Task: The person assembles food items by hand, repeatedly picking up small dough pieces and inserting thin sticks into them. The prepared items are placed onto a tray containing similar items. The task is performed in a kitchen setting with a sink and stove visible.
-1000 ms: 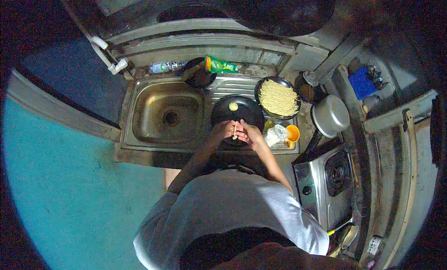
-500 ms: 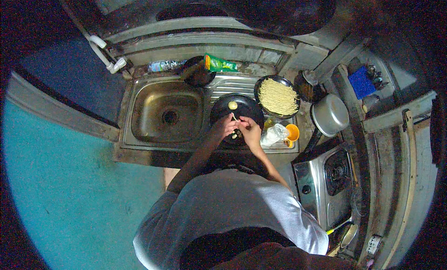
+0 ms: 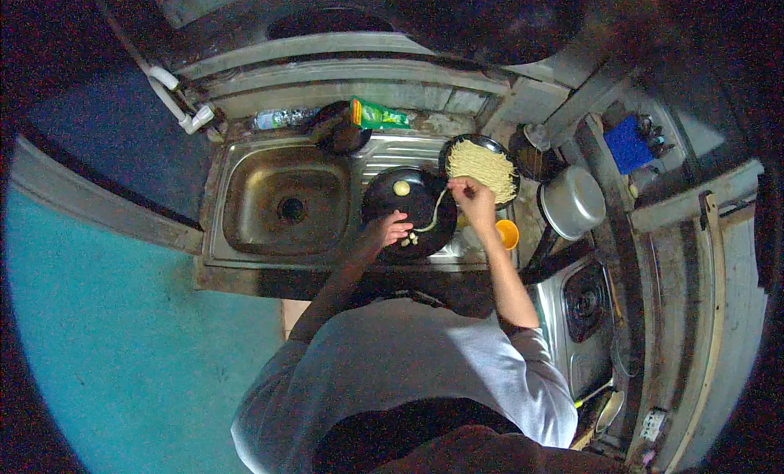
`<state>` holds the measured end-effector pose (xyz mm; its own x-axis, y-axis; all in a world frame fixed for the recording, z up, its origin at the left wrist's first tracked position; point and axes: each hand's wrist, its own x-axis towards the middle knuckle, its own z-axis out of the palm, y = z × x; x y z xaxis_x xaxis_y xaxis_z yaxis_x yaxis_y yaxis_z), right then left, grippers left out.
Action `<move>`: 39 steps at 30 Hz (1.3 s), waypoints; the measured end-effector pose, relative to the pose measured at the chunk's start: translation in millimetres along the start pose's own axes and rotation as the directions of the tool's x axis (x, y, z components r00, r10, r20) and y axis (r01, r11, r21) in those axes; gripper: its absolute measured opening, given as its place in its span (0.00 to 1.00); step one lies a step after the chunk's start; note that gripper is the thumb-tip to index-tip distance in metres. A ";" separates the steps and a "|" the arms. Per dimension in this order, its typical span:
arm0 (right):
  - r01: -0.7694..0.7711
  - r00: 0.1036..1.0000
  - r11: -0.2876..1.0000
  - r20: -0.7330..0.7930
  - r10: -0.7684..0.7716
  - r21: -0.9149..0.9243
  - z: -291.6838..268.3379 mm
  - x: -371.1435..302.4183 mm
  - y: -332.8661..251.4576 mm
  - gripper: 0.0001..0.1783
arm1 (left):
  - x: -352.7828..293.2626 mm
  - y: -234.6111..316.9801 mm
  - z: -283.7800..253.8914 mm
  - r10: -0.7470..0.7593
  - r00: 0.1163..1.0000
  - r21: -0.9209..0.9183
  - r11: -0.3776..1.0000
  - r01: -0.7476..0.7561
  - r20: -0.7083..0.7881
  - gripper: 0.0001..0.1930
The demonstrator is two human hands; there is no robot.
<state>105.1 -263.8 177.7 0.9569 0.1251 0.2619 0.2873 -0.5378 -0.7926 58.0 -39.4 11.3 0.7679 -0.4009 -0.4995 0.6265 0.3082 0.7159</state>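
Observation:
From the pinched fingers of my right hand (image 3: 474,201) hangs a thin pale dough strand (image 3: 438,210), its upper end held near the plate of noodles. The strand curves down to the black round plate (image 3: 377,203), where its lower end lies by the fingertips of my left hand (image 3: 390,229). That hand is open, fingers stretched out over the plate's near left part. A round ball of dough (image 3: 401,188) sits at the plate's far side. Several small dough pieces (image 3: 411,240) lie near its front rim. Many cut strands heap on a second dark plate (image 3: 445,153).
Left of the plate is a steel sink (image 3: 245,221). An orange cup (image 3: 507,234) stands right of my right wrist. Further right are a silver pot (image 3: 574,201) and a gas stove (image 3: 584,311). A green packet (image 3: 380,115) and a plastic bottle (image 3: 284,118) lie behind the sink.
My hands have parted: the right moved right and away from me with the strand, drawing it out longer. My left hand moved slightly left and its fingers straightened.

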 end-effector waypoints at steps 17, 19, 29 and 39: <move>-0.106 0.994 0.988 0.026 0.104 0.112 -55.4 133.5 110.0 0.06 | -49.3 31.3 17.0 0.182 0.949 -0.005 0.982 -0.190 -0.256 0.19; -0.241 0.969 0.967 0.079 0.235 0.088 -53.7 132.9 138.1 0.06 | -56.2 38.5 24.1 0.145 0.942 0.028 0.989 -0.143 -0.303 0.19; -0.248 0.956 0.685 -0.059 0.287 -0.685 -76.5 115.2 275.2 0.18 | -59.2 37.3 32.7 0.176 0.931 0.066 0.984 -0.163 -0.320 0.18; -0.184 0.982 0.703 -0.151 0.111 -0.687 -70.8 147.0 140.0 0.18 | -57.0 34.6 24.9 0.186 0.925 0.090 0.982 -0.166 -0.330 0.17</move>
<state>283.0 -379.7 144.2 0.9656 -0.0621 0.2525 -0.0033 -0.9738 -0.2272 32.6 -27.4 76.7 0.8713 -0.0288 -0.4899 0.4761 0.2915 0.8297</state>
